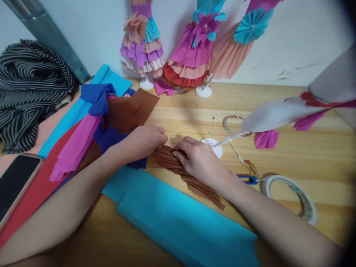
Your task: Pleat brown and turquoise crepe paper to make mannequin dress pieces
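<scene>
A strip of pleated brown crepe paper (191, 176) lies slanted on the wooden table, its folds fanning toward the lower right. My left hand (148, 140) is closed on its upper left end, fingertips pinched together. Close beside it, my right hand (196, 157) grips the pleats along the upper edge, thumb and fingers pressed on the folds. Just below the strip is a folded sheet of turquoise crepe paper (183, 218). Left of my hands, a loose brown sheet (133, 107) rests on a pile with blue paper (96, 96) and pink paper (80, 137).
Three paper dresses on stands, one tiered (141, 46), one magenta (191, 48) and one peach (233, 52), line the wall. At right are a white mannequin form (267, 115), a tape roll (308, 207) and a blue-handled tool (250, 180). A phone (16, 181) and striped cloth (33, 89) lie left.
</scene>
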`<action>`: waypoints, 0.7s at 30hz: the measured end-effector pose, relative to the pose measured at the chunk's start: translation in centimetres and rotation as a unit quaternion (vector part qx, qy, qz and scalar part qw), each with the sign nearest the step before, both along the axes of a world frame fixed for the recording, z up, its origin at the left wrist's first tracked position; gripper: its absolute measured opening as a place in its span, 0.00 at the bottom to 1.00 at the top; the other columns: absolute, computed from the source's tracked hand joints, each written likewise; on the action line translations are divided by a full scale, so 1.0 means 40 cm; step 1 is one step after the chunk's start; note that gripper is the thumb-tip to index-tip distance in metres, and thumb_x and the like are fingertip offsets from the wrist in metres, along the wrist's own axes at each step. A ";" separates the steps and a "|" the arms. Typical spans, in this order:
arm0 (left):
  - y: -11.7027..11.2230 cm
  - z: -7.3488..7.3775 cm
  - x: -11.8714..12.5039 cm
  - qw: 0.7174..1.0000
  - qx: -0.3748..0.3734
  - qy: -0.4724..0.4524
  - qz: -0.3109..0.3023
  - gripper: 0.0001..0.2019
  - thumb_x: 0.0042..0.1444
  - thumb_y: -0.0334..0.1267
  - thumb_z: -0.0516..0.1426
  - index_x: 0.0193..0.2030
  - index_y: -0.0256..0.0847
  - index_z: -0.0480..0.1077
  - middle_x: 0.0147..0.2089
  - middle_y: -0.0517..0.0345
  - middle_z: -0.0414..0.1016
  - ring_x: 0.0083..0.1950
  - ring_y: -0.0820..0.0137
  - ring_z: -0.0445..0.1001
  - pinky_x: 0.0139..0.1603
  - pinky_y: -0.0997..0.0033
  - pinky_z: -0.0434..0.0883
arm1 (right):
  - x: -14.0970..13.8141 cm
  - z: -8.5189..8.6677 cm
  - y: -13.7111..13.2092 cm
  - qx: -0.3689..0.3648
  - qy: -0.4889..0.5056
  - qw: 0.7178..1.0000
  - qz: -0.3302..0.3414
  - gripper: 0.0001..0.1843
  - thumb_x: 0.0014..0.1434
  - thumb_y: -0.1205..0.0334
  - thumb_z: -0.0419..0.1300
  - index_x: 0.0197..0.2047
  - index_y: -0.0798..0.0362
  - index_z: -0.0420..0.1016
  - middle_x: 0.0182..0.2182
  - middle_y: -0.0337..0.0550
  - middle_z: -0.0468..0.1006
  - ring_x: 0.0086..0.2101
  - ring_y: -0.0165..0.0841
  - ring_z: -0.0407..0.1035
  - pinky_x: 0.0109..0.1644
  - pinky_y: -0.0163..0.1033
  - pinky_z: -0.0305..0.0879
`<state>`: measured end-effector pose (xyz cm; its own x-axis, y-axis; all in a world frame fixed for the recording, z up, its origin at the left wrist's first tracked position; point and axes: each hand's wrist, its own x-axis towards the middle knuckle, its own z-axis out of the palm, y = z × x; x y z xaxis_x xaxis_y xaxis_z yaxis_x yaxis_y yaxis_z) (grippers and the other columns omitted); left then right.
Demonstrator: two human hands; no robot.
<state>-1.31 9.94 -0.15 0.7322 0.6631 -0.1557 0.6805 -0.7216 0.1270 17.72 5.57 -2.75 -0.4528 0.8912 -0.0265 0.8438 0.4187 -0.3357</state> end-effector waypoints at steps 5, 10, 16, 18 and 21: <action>-0.001 0.003 0.003 1.000 -0.002 0.008 -0.004 0.08 0.60 0.28 0.51 0.32 0.38 0.69 0.34 0.58 0.69 0.32 0.71 0.68 0.27 0.71 0.54 | -0.002 0.007 -0.004 -0.005 -0.019 1.000 0.008 0.09 0.62 0.67 0.53 0.38 0.57 0.76 0.35 0.47 0.75 0.32 0.34 0.71 0.33 0.36 0.60; 0.000 0.005 0.000 1.000 -0.013 0.002 -0.011 0.09 0.60 0.28 0.50 0.31 0.39 0.69 0.34 0.58 0.69 0.34 0.70 0.69 0.29 0.72 0.57 | -0.002 0.000 -0.002 0.007 -0.035 0.999 0.011 0.11 0.63 0.68 0.51 0.38 0.57 0.76 0.35 0.47 0.75 0.31 0.33 0.70 0.32 0.36 0.58; 0.006 0.003 -0.017 0.998 -0.058 -0.015 -0.018 0.06 0.58 0.29 0.53 0.33 0.39 0.70 0.36 0.59 0.69 0.36 0.69 0.70 0.33 0.72 0.61 | -0.003 -0.002 -0.007 0.015 -0.039 0.999 0.016 0.11 0.63 0.67 0.52 0.38 0.57 0.76 0.35 0.47 0.75 0.30 0.33 0.69 0.30 0.37 0.57; 0.007 0.003 -0.022 0.997 -0.069 -0.025 -0.024 0.05 0.58 0.29 0.53 0.33 0.39 0.70 0.37 0.60 0.69 0.36 0.70 0.70 0.34 0.73 0.61 | -0.002 -0.002 -0.010 0.019 -0.038 0.999 0.018 0.10 0.63 0.65 0.53 0.38 0.57 0.76 0.35 0.47 0.75 0.30 0.34 0.69 0.30 0.37 0.56; 0.009 0.008 -0.026 0.996 -0.082 -0.030 -0.028 0.06 0.57 0.28 0.53 0.33 0.39 0.70 0.37 0.60 0.68 0.36 0.71 0.69 0.35 0.74 0.61 | 0.000 -0.002 -0.013 0.024 -0.042 0.999 0.024 0.11 0.64 0.66 0.52 0.38 0.57 0.75 0.34 0.46 0.75 0.29 0.33 0.68 0.29 0.37 0.54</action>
